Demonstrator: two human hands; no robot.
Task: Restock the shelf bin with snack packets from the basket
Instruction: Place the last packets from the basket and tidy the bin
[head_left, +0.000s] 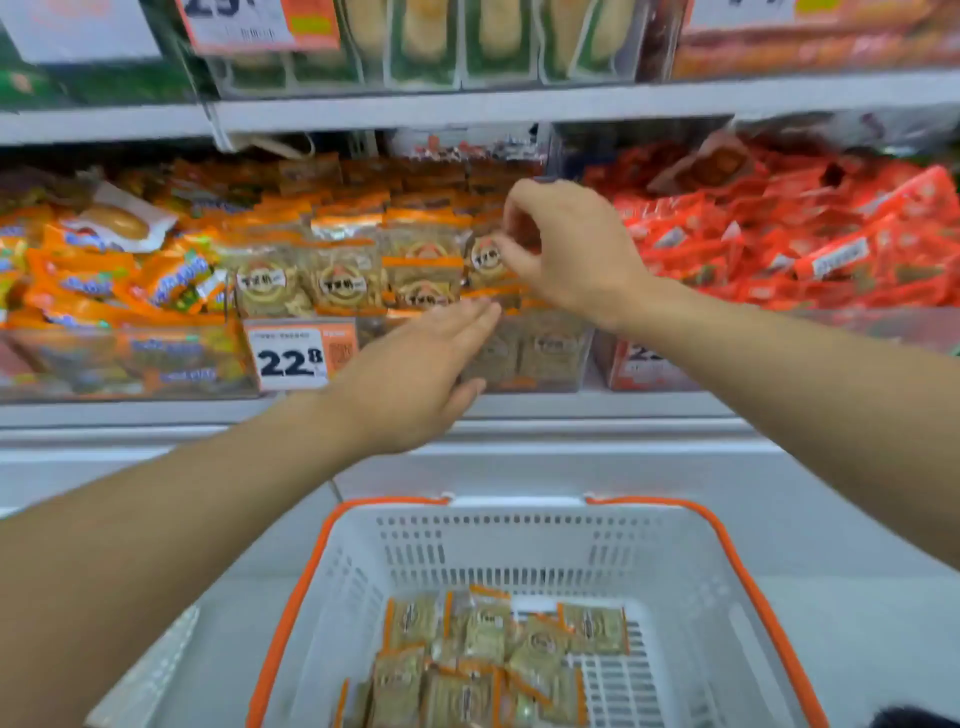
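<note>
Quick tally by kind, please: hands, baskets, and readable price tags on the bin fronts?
Hands: 2, left hand and right hand
Baskets: 1, the basket
Readable price tags: 1, the 22.8 tag
Total: 4

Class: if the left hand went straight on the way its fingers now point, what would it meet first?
Probably the snack packets at the front of the shelf bin; the left hand looks almost touching them already, though depth is unclear.

1. It was a shop: shelves (467, 106) carried bins of wrapped snack packets (343, 280).
2. A price tag (293, 358) read 22.8.
3. An orange-rimmed shopping basket (519, 540) stood below.
</note>
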